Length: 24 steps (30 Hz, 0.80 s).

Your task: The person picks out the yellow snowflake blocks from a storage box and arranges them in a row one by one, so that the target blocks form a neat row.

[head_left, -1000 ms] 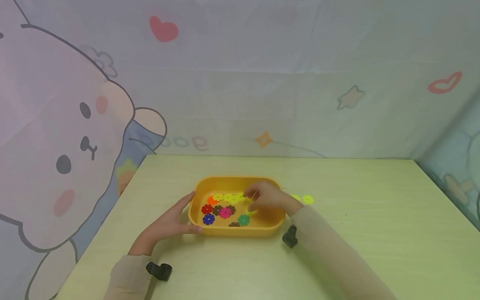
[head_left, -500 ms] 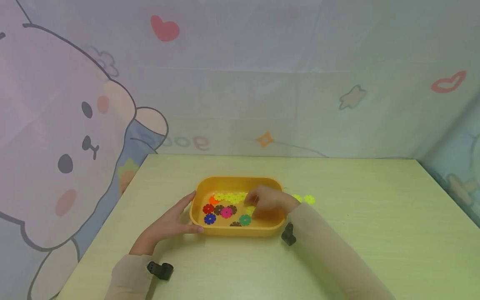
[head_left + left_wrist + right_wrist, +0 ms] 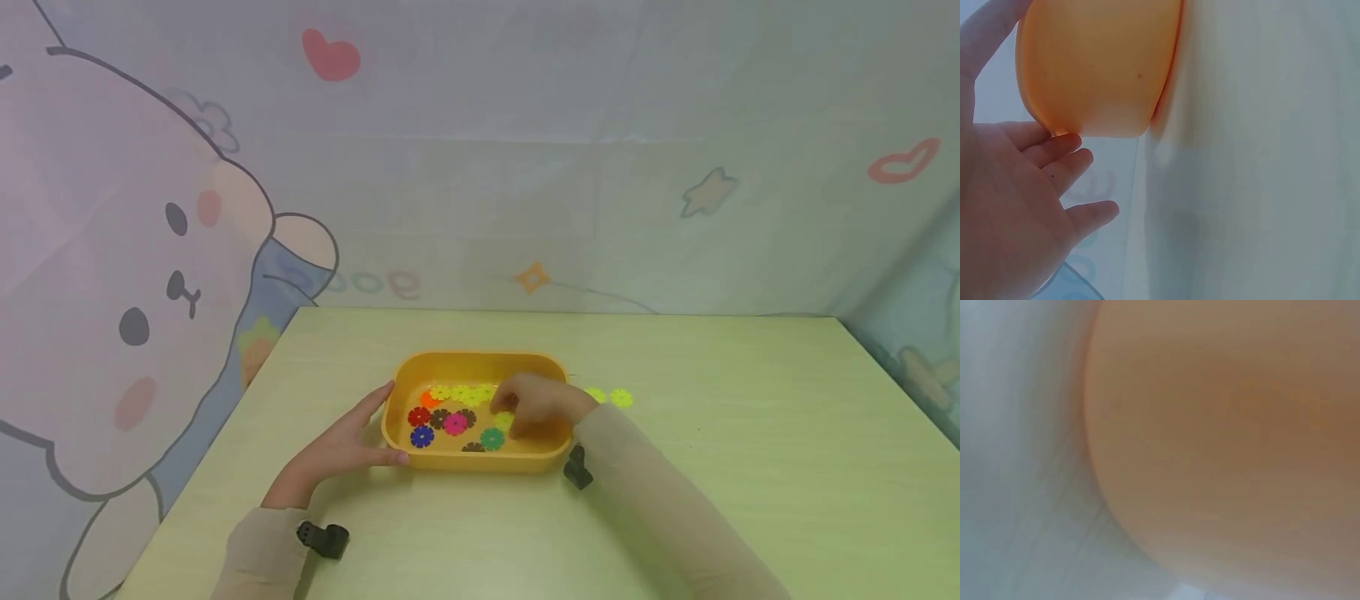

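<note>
A yellow plastic bin (image 3: 480, 463) stands on the table with several flower-shaped snap discs in it. My left hand (image 3: 337, 450) holds its left end, thumb at the near rim and fingers at the far side. In the left wrist view that hand (image 3: 1022, 200) touches the bin's outer wall (image 3: 1097, 69). My right hand (image 3: 536, 400) reaches inside, fingers bent downward beside a yellow disc (image 3: 503, 420); whether they pinch it is unclear. Near it lie a green disc (image 3: 492, 438) and a pink disc (image 3: 454, 424). The right wrist view shows mostly the blurred bin wall (image 3: 1222, 456).
Two yellow discs, one of them this disc (image 3: 621, 398), lie on the table right of the bin. Also inside are red (image 3: 418, 417), blue (image 3: 422, 436), orange and brown discs, with a row of yellow ones behind. A printed cloth (image 3: 465, 167) hangs behind the table.
The right hand's fingers have shifted slightly within the bin, and the thumb has drawn a little nearer. The left hand keeps its hold, and the whole head view has drifted slightly.
</note>
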Motion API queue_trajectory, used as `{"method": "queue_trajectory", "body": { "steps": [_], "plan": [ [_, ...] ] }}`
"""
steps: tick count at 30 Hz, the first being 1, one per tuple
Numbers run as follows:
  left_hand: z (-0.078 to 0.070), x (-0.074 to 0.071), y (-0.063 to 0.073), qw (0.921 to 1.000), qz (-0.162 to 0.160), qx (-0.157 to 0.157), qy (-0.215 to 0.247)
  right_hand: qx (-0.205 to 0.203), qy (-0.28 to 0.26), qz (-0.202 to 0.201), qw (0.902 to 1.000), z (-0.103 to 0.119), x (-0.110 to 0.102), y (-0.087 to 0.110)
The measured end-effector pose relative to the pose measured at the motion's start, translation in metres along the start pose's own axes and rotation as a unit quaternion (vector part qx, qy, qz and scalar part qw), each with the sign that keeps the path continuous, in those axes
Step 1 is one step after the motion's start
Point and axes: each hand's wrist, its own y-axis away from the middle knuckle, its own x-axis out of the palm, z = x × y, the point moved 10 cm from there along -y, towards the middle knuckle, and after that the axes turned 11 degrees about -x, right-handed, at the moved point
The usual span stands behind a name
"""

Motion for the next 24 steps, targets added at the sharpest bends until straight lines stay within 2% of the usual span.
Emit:
{"method": "queue_trajectory", "body": {
  "steps": [10, 24],
  "plan": [
    [0.0018, 0.0, -0.001, 1.0, -0.001, -0.001, 0.002, 0.013, 0.021, 0.006, 0.9997, -0.0011, 0.0001, -0.0008],
    [0.0026, 0.0004, -0.0019, 1.0, -0.001, 0.002, 0.006, 0.006, 0.029, 0.008, 0.9995, -0.0018, 0.0006, -0.001]
  ]
}}
